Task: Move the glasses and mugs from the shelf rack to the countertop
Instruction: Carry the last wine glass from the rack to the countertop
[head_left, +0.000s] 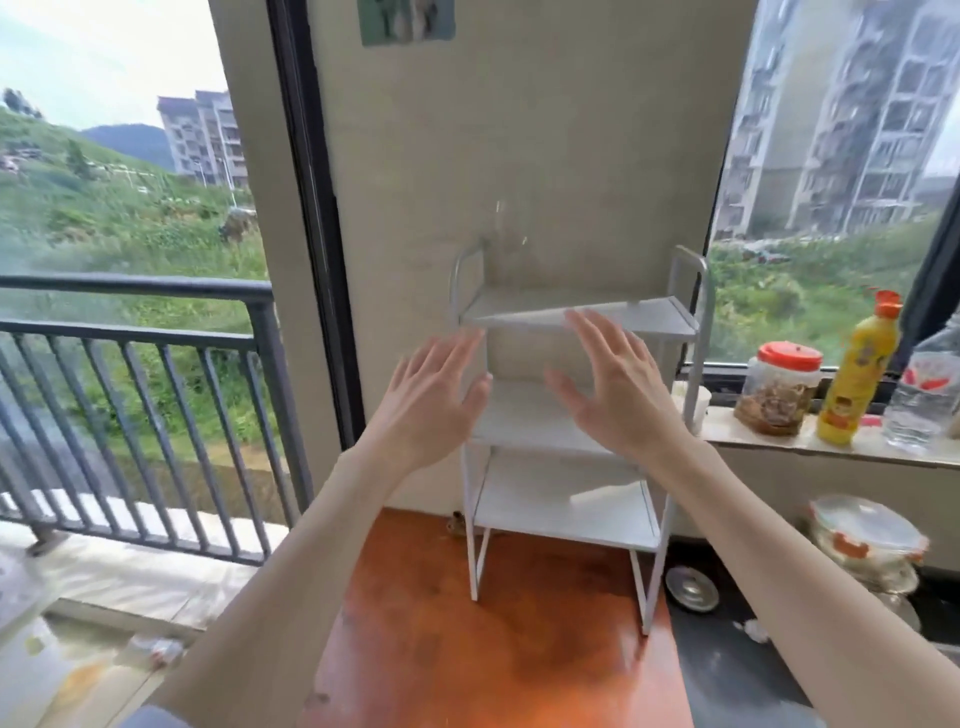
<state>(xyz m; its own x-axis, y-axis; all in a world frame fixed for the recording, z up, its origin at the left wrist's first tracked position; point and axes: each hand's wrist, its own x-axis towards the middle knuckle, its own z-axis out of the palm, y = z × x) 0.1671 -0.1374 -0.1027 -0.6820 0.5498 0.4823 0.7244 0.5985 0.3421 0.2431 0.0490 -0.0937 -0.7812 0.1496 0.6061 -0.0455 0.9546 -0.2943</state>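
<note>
We face a pale wall panel (519, 156) between two big windows, with a dark railing (130, 332) outside the left one. Below it runs the reddish-brown surface (467, 623), and on its far end, against the wall, stands the white shelf rack (571, 525), three tiers tall with grey side posts. We see only bare boards on the tiers that show (our hands cover part of the middle one), so we cannot tell where the glasses and mugs are.

Both our arms reach forward over the surface. Our left hand (434, 395) hangs in front of the rack's left edge, palm forward, fingers (457, 348) straight and slightly spread, holding nothing. Our right hand (615, 384) mirrors it in front of the middle tier, fingers (592, 332) spread and straight, its tips overlapping the top shelf's front edge; whether they touch it we cannot tell.

On the window ledge (779, 447) to the right stand a clear water bottle (924, 395), a yellow bottle (857, 379) with an orange cap, and a red-lidded jar (779, 389). Lower right sits a stack of bowls (867, 540), with a small metal lid (693, 587) near the rack's foot.
</note>
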